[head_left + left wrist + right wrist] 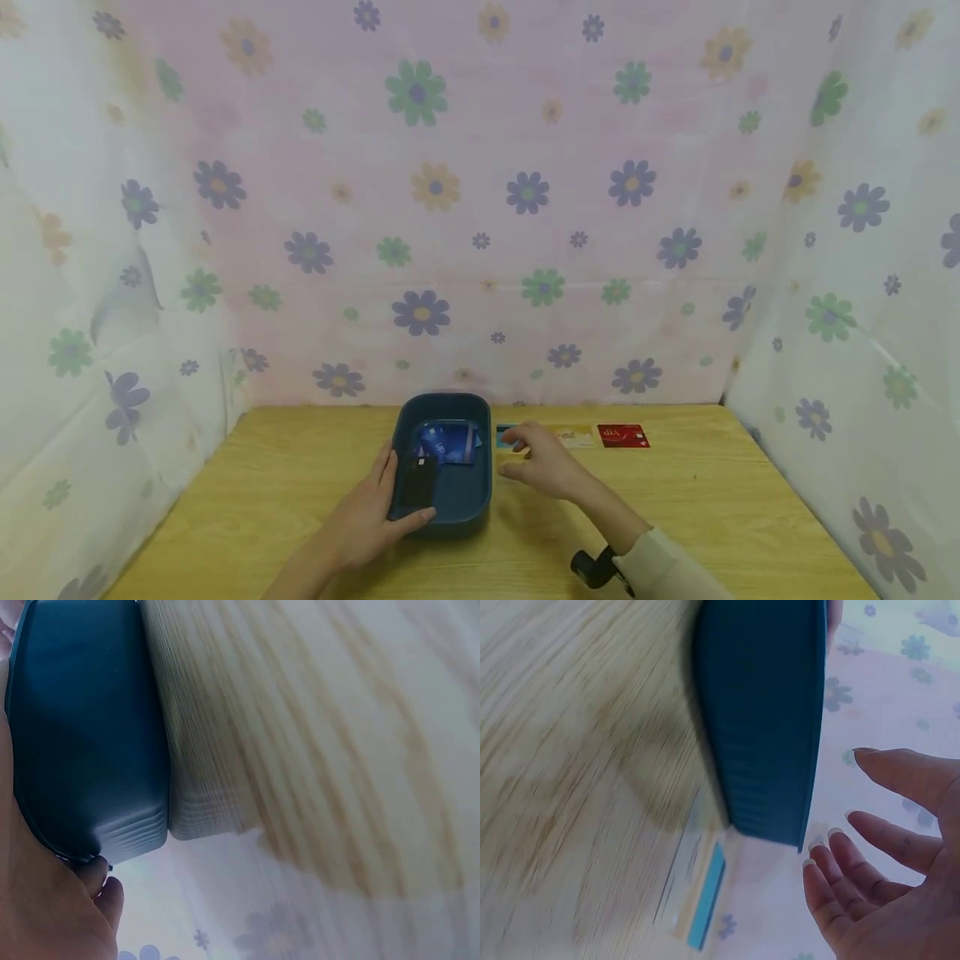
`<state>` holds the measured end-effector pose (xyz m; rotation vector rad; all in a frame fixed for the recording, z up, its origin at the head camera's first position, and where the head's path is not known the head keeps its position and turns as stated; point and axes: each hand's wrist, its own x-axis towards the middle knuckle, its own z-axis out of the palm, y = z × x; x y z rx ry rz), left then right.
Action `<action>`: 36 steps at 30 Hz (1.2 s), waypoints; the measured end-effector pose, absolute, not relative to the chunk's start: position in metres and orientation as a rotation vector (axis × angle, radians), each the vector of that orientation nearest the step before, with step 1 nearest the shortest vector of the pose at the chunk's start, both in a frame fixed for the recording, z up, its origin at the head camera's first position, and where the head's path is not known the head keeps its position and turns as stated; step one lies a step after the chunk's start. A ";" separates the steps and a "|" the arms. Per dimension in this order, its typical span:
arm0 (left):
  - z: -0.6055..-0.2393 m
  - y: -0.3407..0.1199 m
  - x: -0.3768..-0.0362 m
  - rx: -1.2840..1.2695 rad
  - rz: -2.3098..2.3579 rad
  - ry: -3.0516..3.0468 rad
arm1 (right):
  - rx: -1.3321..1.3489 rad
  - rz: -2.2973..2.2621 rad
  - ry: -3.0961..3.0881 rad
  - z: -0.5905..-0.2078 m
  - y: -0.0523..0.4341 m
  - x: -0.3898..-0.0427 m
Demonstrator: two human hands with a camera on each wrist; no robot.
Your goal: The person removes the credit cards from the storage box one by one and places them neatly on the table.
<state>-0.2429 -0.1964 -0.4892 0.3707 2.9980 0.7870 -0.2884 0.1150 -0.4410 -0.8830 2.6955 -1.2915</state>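
Observation:
A dark blue plastic bin (463,492) stands on the table, held at its left side by my left hand (363,517), the thumb over the front rim. Inside it lie several blue cards (450,443), overlapping at the back, and a black card (418,482) at the front left. My right hand (547,462) hovers just right of the bin, fingers spread and loosely bent with nothing between them. Below it on the table is a card with a light blue band (706,896), partly hidden by the hand in the head view. A pale gold card (576,436) lies beside it.
Farther right lies a red card (624,436) in the same row. The wooden table (690,517) ends at a flowered cloth (480,208) at the back and sides. A black camera mount (594,568) hangs by the right sleeve (667,567).

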 end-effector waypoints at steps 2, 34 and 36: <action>-0.489 -0.196 -0.243 0.371 0.786 3.002 | -0.899 -1.307 2.676 -0.440 0.110 -0.287; -0.488 -0.195 -0.242 0.384 0.762 3.025 | -1.014 -1.087 2.684 -0.448 0.031 -0.287; -0.488 -0.195 -0.242 0.384 0.753 3.026 | -1.016 -1.055 2.716 -0.450 0.027 -0.288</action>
